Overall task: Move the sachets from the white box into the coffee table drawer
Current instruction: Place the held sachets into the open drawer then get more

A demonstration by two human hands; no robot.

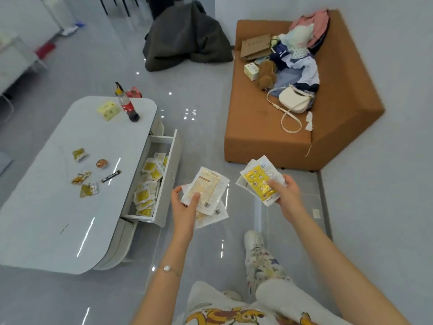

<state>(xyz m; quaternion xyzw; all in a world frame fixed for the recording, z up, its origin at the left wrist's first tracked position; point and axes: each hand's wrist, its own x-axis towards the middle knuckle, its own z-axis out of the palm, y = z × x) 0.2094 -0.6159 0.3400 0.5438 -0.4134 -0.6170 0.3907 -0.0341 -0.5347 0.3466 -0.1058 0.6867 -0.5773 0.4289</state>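
My left hand (185, 204) grips a small stack of pale sachets (206, 192) with their printed backs facing up, held above the floor just right of the open drawer. My right hand (284, 192) holds another bunch of sachets (259, 182), the top one yellow with small star marks. The coffee table drawer (172, 165) is pulled out from the white table's right side, and many yellow-and-white sachets (148, 184) lie piled inside. No white box is in view.
The white coffee table (46, 219) carries a cola bottle (127, 106), a yellow carton (109, 110), several torn snack wrappers (80, 178) and a dark stick pack (111, 176). An orange sofa (257, 137) with clothes and a white bag (295, 99) stands at the right. A grey coat (187, 36) lies on the floor.
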